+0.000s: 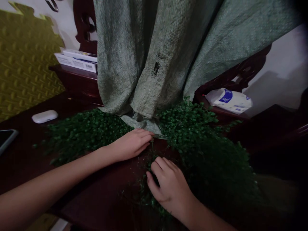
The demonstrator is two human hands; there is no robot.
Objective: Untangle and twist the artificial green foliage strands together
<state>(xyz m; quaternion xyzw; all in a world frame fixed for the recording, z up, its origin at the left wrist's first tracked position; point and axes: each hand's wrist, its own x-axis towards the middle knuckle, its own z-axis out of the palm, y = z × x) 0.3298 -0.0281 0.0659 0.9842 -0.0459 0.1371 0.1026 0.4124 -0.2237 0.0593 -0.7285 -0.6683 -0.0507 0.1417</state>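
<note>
The left hand point(132, 145) lies flat, its grip open and holding nothing, fingertips at the hem of the curtain point(149, 64) between two spreads of foliage point(84, 133) on the counter point(101, 195); the right hand point(169, 187) has its grip curled over the foliage's near edge, though in this dim light I cannot tell whether it pinches any; a tug there could snag the hem or shed leaves; the left forearm could knock the phone point(6, 138) off the edge.

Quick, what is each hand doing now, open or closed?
Left hand: open, flat, fingertips at the curtain hem.
Right hand: fingers curled on the green foliage; grip cannot be told.
</note>
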